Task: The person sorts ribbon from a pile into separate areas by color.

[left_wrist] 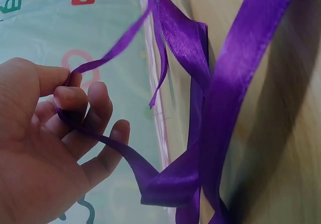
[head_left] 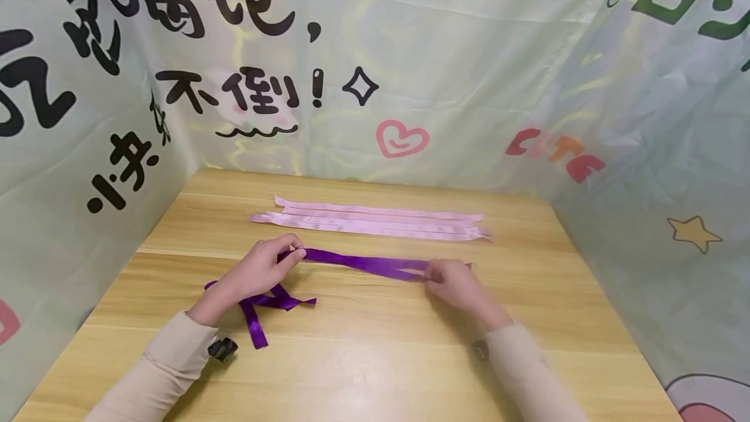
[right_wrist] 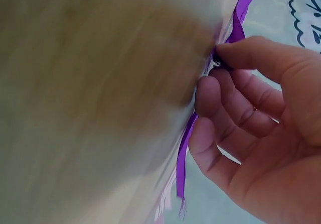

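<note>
A purple ribbon stretches between both hands just in front of the pink ribbons. My left hand pinches it between thumb and index finger; in the left wrist view the ribbon runs through that pinch and loops down past the other fingers. My right hand pinches the ribbon toward its right end, where two strands come together. A short frayed tail hangs below the fingers in the right wrist view. Below the left hand, more purple ribbon lies in loose folds on the table, partly hidden by the wrist.
Several pale pink ribbon strips lie side by side across the far part of the wooden table. Printed fabric walls rise at the back and on both sides.
</note>
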`<action>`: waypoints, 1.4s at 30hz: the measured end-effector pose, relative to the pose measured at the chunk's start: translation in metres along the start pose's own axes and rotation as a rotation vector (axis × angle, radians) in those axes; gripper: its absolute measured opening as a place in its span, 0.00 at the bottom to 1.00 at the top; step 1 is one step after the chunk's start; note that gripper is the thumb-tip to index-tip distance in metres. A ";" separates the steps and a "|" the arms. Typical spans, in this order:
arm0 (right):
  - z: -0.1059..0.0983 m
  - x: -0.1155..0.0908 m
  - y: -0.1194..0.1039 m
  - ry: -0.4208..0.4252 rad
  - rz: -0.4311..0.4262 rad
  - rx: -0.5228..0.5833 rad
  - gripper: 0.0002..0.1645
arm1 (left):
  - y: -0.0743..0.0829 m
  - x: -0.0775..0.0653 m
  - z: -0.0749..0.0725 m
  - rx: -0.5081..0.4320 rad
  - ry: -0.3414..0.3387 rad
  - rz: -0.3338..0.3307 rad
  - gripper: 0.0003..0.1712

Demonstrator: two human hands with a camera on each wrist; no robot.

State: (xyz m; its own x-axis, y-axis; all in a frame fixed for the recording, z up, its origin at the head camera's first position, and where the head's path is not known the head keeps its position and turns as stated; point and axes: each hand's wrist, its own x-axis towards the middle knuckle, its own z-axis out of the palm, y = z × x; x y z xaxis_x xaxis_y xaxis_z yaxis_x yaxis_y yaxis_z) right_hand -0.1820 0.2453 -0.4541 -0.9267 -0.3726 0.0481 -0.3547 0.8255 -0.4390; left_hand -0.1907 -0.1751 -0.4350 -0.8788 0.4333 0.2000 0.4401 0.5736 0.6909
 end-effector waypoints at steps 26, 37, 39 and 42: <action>-0.050 -0.046 0.052 0.044 0.226 0.006 0.05 | -0.022 0.011 0.005 0.137 0.000 -0.103 0.11; -0.059 -0.054 0.058 0.010 0.289 -0.002 0.04 | -0.031 0.008 -0.004 0.186 -0.060 -0.125 0.09; -0.059 -0.054 0.059 0.010 0.299 -0.006 0.04 | -0.032 0.007 -0.005 0.197 -0.080 -0.132 0.09; -0.060 -0.055 0.062 0.013 0.278 -0.020 0.04 | -0.033 0.006 -0.007 0.212 -0.115 -0.137 0.08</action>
State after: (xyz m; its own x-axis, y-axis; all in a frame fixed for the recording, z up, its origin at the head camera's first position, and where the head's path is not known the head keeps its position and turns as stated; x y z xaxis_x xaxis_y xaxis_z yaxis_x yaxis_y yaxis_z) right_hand -0.1606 0.3418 -0.4303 -0.9902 -0.1258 -0.0602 -0.0893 0.9037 -0.4188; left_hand -0.2113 -0.1959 -0.4519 -0.9114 0.4108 0.0259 0.3578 0.7597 0.5429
